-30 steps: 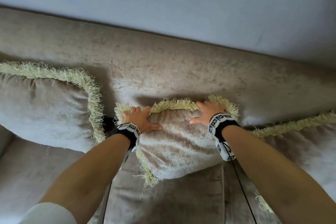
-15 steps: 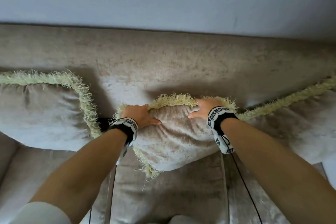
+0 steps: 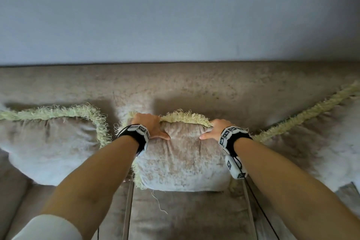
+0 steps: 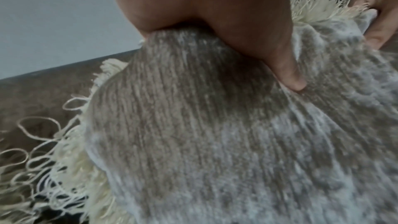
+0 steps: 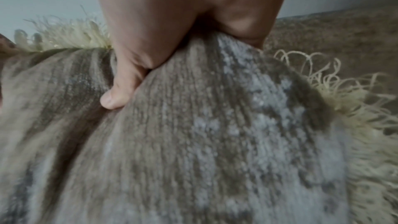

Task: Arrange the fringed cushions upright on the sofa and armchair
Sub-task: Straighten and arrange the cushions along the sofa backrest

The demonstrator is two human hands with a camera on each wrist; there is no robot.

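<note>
Both hands, left hand (image 3: 149, 123) and right hand (image 3: 218, 129), grasp the middle cushion (image 3: 183, 161) by its upward-pointing fringed top edge, which runs crosswise between them.

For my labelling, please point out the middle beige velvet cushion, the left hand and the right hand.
middle beige velvet cushion (image 3: 183, 163): head view, front face.
left hand (image 3: 150, 125): head view, back of hand.
right hand (image 3: 216, 129): head view, back of hand.

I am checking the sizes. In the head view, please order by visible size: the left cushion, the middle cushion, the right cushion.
1. left cushion
2. middle cushion

The right cushion is cut by the frame edge, so its rank is unsure.
</note>
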